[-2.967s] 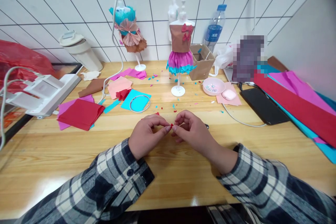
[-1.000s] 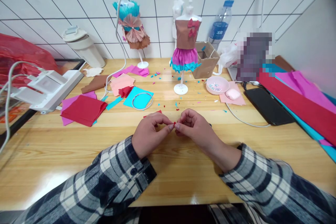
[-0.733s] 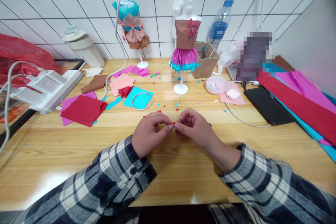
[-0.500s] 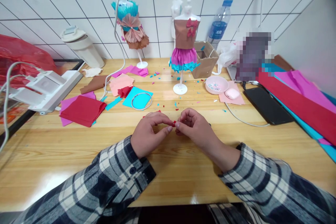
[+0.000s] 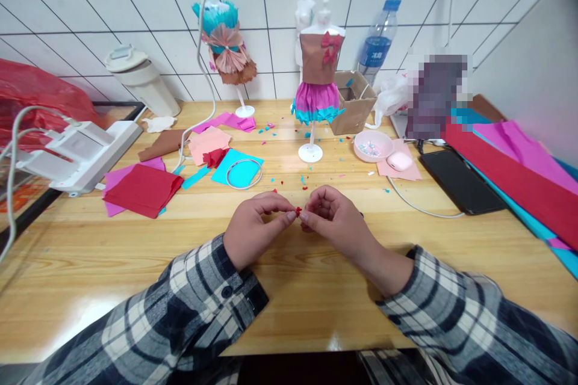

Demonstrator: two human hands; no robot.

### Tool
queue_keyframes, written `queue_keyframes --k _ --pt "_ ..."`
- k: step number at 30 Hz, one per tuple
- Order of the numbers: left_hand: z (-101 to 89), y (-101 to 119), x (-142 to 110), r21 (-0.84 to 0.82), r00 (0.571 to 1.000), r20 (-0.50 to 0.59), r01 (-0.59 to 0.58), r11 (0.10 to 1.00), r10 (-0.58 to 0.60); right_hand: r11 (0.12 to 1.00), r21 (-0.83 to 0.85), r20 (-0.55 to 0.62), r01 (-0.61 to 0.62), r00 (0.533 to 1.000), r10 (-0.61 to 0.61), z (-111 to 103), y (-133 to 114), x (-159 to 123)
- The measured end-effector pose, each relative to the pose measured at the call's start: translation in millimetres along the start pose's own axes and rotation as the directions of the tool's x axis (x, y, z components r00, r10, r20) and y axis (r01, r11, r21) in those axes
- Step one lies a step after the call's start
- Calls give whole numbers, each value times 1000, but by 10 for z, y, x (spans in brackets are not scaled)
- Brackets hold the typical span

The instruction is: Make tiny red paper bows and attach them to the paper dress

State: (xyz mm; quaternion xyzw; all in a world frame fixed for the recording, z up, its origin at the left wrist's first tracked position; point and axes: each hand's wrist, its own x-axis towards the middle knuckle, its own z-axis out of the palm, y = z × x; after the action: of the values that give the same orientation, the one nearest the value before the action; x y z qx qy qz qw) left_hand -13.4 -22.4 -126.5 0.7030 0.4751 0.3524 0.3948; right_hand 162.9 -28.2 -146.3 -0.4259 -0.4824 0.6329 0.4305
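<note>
Between my two hands is a tiny piece of red paper (image 5: 298, 211), pinched and partly covered by the fingertips. My left hand (image 5: 259, 222) grips its left side between thumb and forefinger. From the right, my right hand (image 5: 336, 219) pinches it too, the other fingers curled in. Beyond the hands stands a small dress form (image 5: 321, 60) with a brown paper top, two red bows and a purple skirt trimmed in blue. Red, blue and pink paper scraps (image 5: 303, 180) lie between its base and my fingers.
To the left are folded red paper (image 5: 143, 190), a blue sheet (image 5: 226, 175) with a metal ring (image 5: 244, 183), and a power strip (image 5: 97, 156). A second dressed form (image 5: 228, 42) stands behind. At right are a pink bowl (image 5: 373, 146), a black phone (image 5: 460, 181) and long paper strips (image 5: 519, 180).
My left thumb has moved up and right onto the red piece, and more of the piece shows between the fingertips. The right hand has barely shifted.
</note>
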Motion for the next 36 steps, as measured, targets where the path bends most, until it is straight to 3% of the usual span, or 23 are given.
queue_keyframes --k 7,15,21,26,30,36 --pt "-24 1 -3 -72 996 48 75 995 -72 995 -102 24 -18 1000 21 -48 -46 -6" --pt "-30 15 -8 -35 997 64 56 998 -54 980 -197 39 -14 999 22 -57 -51 -10" --pt "-31 4 -17 -95 995 85 61 994 -53 989 -82 60 -127 989 132 -65 -36 1" --pt "-26 -11 -22 -258 963 208 221 941 -169 982 22 123 -186 976 182 -88 -3 2" --pt "-17 -25 -24 -374 930 275 336 864 -242 989 -13 146 -145 979 145 -93 2 0" --pt "-15 -45 -12 -312 914 290 372 874 -285 993 -70 104 -90 990 97 -65 -25 -15"
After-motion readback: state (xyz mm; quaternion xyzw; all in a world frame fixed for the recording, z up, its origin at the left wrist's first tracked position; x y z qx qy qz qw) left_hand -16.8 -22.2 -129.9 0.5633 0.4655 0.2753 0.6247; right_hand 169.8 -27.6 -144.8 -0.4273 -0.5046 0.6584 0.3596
